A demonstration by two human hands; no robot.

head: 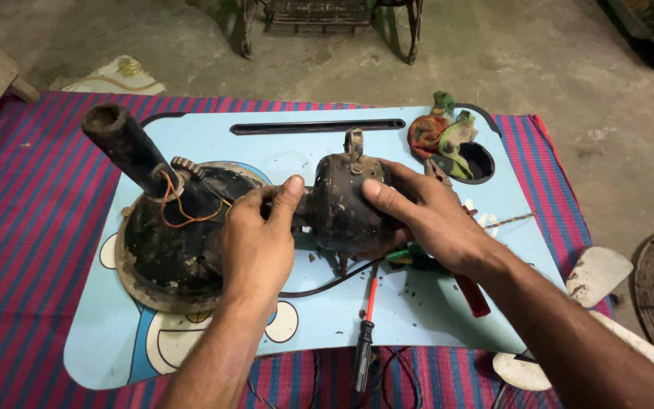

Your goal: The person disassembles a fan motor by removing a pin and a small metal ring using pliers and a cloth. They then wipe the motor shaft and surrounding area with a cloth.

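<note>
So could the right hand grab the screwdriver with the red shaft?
Probably yes. The right hand is busy gripping the dark motor housing, but the screwdriver lies uncovered on the blue tray, just below it.

A light-blue lap tray (297, 144) (on a striped mat (32, 227)) carries a dirty motor (346, 204), screwdriver (365, 333) and rags (440, 132).

No packages, labels, signs or screens show anywhere in view; the nearest thing to print is a cartoon picture on the light-blue tabletop (304, 144), white and blue.
</note>
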